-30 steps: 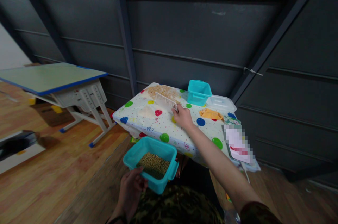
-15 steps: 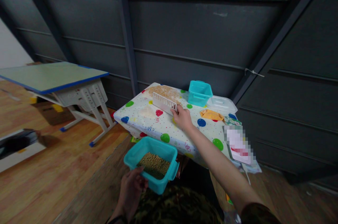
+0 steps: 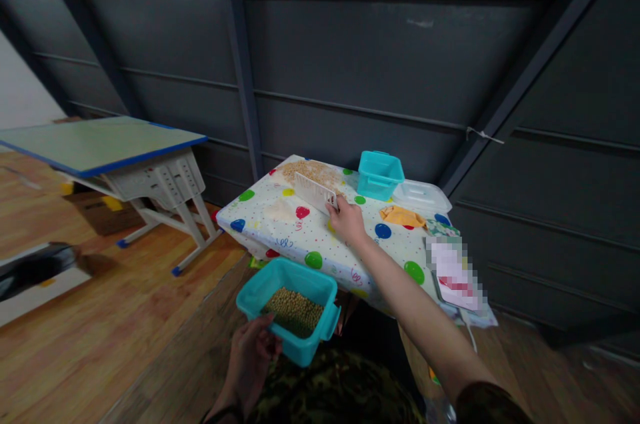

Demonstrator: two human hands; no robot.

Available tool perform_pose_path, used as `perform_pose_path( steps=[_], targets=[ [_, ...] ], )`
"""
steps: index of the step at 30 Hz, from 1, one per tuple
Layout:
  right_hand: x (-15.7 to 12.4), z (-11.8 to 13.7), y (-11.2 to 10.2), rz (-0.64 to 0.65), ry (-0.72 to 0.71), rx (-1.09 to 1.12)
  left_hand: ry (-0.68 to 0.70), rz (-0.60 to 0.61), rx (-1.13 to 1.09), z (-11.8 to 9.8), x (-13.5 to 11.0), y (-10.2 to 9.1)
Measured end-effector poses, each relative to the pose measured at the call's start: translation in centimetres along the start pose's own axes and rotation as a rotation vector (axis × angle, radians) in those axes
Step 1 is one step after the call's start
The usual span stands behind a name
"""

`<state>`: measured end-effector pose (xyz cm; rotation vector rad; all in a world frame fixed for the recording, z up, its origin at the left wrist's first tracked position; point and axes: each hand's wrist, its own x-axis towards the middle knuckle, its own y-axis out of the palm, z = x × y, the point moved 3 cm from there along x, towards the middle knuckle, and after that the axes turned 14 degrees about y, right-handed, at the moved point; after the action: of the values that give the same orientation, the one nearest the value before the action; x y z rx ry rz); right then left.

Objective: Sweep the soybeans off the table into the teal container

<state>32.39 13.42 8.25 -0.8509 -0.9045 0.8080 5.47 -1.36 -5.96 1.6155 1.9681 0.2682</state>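
My left hand (image 3: 250,361) grips the near rim of a teal plastic tub (image 3: 320,327) half full of yellowish beans (image 3: 294,311), held below the table's front edge. My right hand (image 3: 347,221) reaches over the balloon-print tablecloth (image 3: 310,241) and is closed on one end of a white slotted plastic piece (image 3: 314,192). That piece stands on its long edge beside a heap of beans (image 3: 311,173) at the table's far side. Part of the heap is hidden behind the piece.
A second teal tub (image 3: 378,174) and a clear lid (image 3: 421,196) sit at the back of the table, an orange scrap (image 3: 400,216) and a blurred card (image 3: 454,274) to the right. A green-topped desk (image 3: 100,147) stands at left on the wooden floor. A dark panelled wall rises behind.
My right hand and the white piece shifted slightly toward me half a second ago and are back near the bean heap now. The tub in my left hand has hardly moved.
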Motion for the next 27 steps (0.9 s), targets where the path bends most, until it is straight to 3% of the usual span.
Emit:
perform_pose_path(
  steps=[16, 27],
  targets=[
    [0.2, -0.4, -0.3, -0.038, 0.068, -0.021, -0.005, -0.020, -0.010, -0.2, -0.1, 0.4],
    [0.9, 0.9, 0.0, 0.057, 0.009, -0.111, 0.003, -0.012, -0.008, -0.5, -0.4, 0.6]
  ],
)
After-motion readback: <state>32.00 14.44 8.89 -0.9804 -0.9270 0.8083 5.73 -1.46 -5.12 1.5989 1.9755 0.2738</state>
